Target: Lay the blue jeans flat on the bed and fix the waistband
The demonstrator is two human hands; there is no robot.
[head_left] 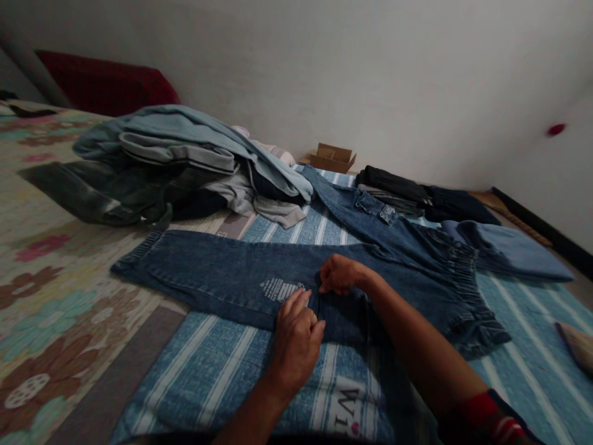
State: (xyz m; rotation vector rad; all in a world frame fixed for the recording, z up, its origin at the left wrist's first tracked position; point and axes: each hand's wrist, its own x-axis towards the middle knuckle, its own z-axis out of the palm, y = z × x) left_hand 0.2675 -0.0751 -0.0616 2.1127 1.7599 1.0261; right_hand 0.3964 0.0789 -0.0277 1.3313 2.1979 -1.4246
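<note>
A pair of blue denim jeans (241,278) lies spread across a striped blue bedsheet (222,371), with an elasticated cuff at the far left and a white print on one leg. My left hand (296,343) rests on the denim just below the print, its fingertips gripping the fabric beside a seam. My right hand (340,275) pinches the denim a little farther up, close to the same seam. A second pair of jeans (370,216) stretches toward the back, its gathered cuffs lying at the right.
A heap of grey and pale blue clothes (176,154) lies at the back left on a floral bedspread (55,309). Dark folded garments (393,188), a folded blue cloth (514,253) and a small cardboard box (331,159) stand along the wall.
</note>
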